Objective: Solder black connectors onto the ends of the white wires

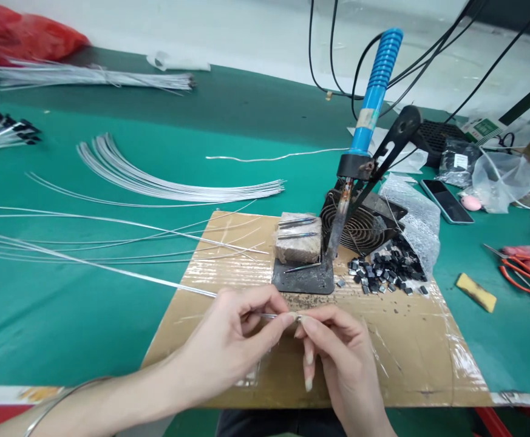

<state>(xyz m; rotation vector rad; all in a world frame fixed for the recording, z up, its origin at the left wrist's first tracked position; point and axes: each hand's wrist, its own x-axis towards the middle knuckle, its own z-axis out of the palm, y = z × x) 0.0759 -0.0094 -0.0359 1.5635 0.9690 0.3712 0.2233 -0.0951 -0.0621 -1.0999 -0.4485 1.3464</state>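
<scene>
Above the cardboard sheet [410, 358], my left hand [246, 334] pinches thin white wires [173, 283] between thumb and forefinger. They trail off to the left. My right hand [340, 346] is closed at the wire end, its thumb and forefinger meeting the left fingertips. Whether it also grips a small part is hidden by the fingers. Just beyond the hands is a soldering iron [367, 115] with a blue handle, held tip-down in a black stand [399, 142]. Its tip points at a dark metal plate [303, 281] beside a pale block [298, 246] carrying thin metal rods.
A heap of small black pieces [385, 270] lies right of the iron, before a round fan grille [360, 230]. Further right are a phone [447, 201], a yellow sponge [475, 292] and red-handled scissors [526, 273]. A bundle of white wires [178, 185] lies left.
</scene>
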